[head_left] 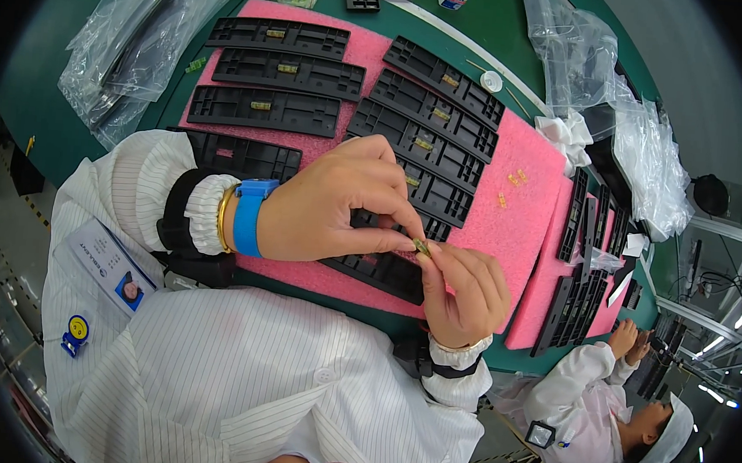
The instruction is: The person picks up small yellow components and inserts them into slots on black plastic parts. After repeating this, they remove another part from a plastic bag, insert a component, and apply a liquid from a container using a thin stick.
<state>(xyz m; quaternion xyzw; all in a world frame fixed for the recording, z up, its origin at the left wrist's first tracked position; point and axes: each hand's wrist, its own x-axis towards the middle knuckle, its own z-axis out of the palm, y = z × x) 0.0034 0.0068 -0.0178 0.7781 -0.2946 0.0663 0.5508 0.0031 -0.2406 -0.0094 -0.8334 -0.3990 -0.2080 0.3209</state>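
Over the pink foam mat [507,250], my two hands meet with their fingertips pinched together. Between them is a small yellow-green piece [421,246], too small to name more exactly. My left hand [330,199], with a blue band at its wrist, closes thumb and forefinger on one end. My right hand [467,297] grips the other end, fingers curled. Long black plastic trays [313,77] lie in two columns beneath and beyond my hands; several carry a small yellow piece [288,68] near the middle. My left hand and forearm partly hide the nearest trays.
Several loose yellow pieces [513,179] lie on the foam's right side. A small white cup [491,82], crumpled white tissue [565,137] and clear plastic bags [135,43] surround it. A second pink mat [530,316] holds more black trays. A co-worker [582,410] sits at the right.
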